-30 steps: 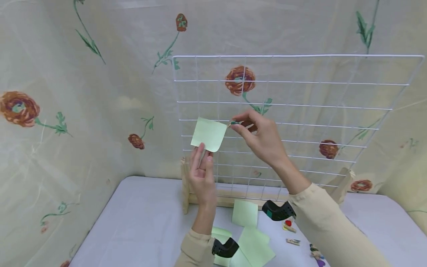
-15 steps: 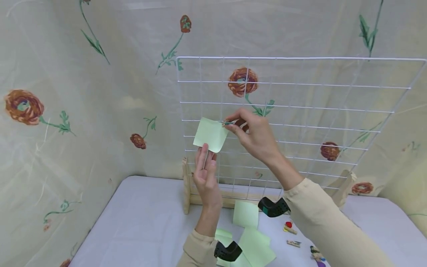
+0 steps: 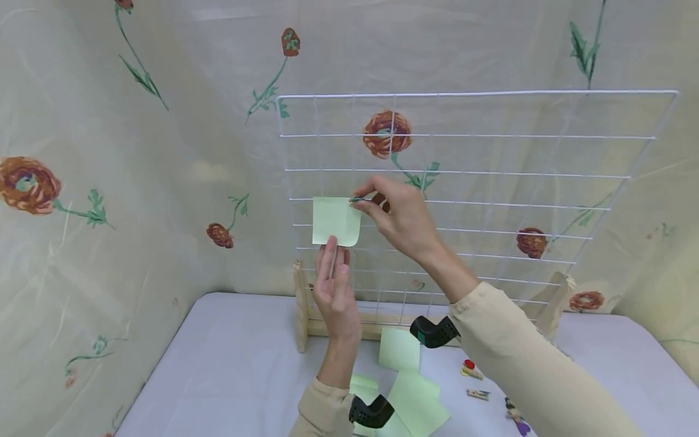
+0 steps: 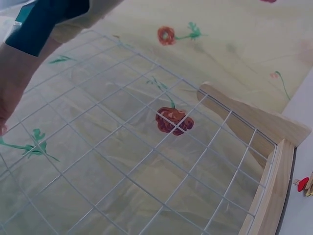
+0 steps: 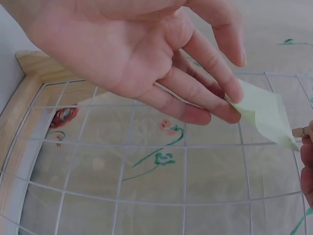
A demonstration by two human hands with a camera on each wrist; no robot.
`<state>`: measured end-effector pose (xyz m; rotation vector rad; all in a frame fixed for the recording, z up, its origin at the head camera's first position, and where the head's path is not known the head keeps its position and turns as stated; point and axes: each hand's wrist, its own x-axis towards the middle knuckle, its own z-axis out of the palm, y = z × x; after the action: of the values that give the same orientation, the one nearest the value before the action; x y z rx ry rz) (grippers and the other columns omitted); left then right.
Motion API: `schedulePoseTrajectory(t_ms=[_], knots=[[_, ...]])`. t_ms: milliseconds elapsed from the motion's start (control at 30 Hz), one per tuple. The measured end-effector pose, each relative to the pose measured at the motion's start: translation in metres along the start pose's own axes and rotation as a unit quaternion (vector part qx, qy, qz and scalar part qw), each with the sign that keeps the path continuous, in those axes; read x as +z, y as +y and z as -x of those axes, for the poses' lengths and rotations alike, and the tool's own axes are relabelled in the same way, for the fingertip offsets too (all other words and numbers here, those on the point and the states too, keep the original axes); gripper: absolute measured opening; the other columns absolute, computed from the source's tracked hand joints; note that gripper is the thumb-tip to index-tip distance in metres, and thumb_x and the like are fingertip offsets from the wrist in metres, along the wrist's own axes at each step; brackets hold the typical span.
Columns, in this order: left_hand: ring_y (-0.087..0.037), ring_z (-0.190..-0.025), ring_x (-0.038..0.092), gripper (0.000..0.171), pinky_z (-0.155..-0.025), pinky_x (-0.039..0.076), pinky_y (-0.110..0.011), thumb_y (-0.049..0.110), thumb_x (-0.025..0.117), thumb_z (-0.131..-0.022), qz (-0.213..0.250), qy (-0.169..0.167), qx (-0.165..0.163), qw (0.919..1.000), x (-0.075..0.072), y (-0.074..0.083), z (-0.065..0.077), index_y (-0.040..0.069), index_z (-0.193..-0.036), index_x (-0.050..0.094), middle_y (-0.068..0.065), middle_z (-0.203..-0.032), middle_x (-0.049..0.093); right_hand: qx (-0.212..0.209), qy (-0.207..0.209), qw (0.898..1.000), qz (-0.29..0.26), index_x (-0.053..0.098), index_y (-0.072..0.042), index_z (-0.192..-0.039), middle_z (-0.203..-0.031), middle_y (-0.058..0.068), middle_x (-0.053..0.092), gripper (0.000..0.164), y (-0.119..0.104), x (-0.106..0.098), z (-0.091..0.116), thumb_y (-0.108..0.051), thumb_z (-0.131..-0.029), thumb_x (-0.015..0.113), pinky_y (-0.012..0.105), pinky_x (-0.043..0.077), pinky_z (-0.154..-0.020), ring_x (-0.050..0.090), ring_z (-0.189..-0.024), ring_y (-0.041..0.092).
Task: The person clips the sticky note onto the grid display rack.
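Observation:
A pale green square of note paper [image 3: 330, 218] is held up in front of the white wire grid [image 3: 480, 174], near its left side. My left hand [image 3: 337, 300] pinches the paper's lower edge between its fingers, palm towards me; the right wrist view shows these fingers [image 5: 234, 93] at the bent sheet. My right hand [image 3: 401, 212] pinches a small wooden clothespin [image 5: 299, 132] with a green part between thumb and index finger. Its tip is right at the paper's upper right corner, overlapping it in the head view.
The grid stands in a wooden base [image 3: 327, 328] on a white-covered table [image 3: 218, 364]. Several green paper sheets [image 3: 417, 403] lie before it. To their right are loose clothespins [image 3: 478, 394], one with a red top [image 3: 469, 365]. Flower-printed cloth [image 3: 164, 243] hangs behind.
My right hand has moved left, bringing the clothespin from beside the paper onto its upper right corner. The paper has turned from tilted to nearly square with the grid.

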<state>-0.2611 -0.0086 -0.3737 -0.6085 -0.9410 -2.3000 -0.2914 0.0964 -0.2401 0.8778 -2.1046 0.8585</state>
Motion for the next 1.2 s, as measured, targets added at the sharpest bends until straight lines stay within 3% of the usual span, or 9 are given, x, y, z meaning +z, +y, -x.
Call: schedulePoseTrajectory(t_ms=[233, 700, 933, 1200], knots=[[-0.034, -0.137, 0.036, 0.049, -0.114, 0.030, -0.037, 0.000, 0.044, -0.093, -0.001, -0.018, -0.008, 0.9998, -0.002, 0.000, 0.000, -0.012, -0.139, 0.034, -0.023, -0.145, 0.029, -0.014, 0.006, 1.000, 0.014, 0.065, -0.004, -0.093, -0.089, 0.008, 0.072, 0.009, -0.003, 0.003, -0.002, -0.008, -0.085, 0.068, 0.023, 0.047, -0.054, 0.058, -0.058, 0.015], [-0.034, -0.136, 0.038, 0.048, -0.114, 0.028, -0.042, -0.002, 0.043, -0.092, 0.004, -0.010, -0.013, 0.9999, -0.002, 0.002, -0.001, -0.013, -0.138, 0.035, -0.022, -0.144, 0.028, -0.036, 0.005, 0.997, 0.062, 0.066, -0.006, -0.091, -0.088, 0.006, 0.072, 0.007, -0.003, 0.008, -0.009, -0.008, -0.085, 0.068, 0.025, 0.044, -0.054, 0.056, -0.059, 0.014], [-0.034, -0.136, 0.037, 0.048, -0.114, 0.030, -0.036, -0.003, 0.042, -0.092, 0.005, -0.010, -0.021, 0.9997, -0.002, 0.003, -0.004, -0.012, -0.139, 0.034, -0.022, -0.145, 0.028, -0.030, 0.000, 0.996, 0.080, 0.066, -0.009, -0.090, -0.085, 0.004, 0.071, 0.006, -0.002, 0.008, -0.009, -0.012, -0.085, 0.069, 0.025, 0.039, -0.052, 0.050, -0.056, 0.013], [-0.031, -0.135, 0.039, 0.048, -0.114, 0.030, -0.037, -0.005, 0.043, -0.091, 0.015, 0.000, -0.028, 0.9995, -0.004, 0.003, -0.005, -0.012, -0.138, 0.036, -0.020, -0.143, 0.031, -0.055, -0.006, 0.991, 0.123, 0.066, -0.010, -0.089, -0.087, 0.004, 0.072, 0.006, -0.007, 0.010, -0.013, -0.015, -0.085, 0.068, 0.032, 0.051, -0.058, 0.066, -0.071, 0.018]])
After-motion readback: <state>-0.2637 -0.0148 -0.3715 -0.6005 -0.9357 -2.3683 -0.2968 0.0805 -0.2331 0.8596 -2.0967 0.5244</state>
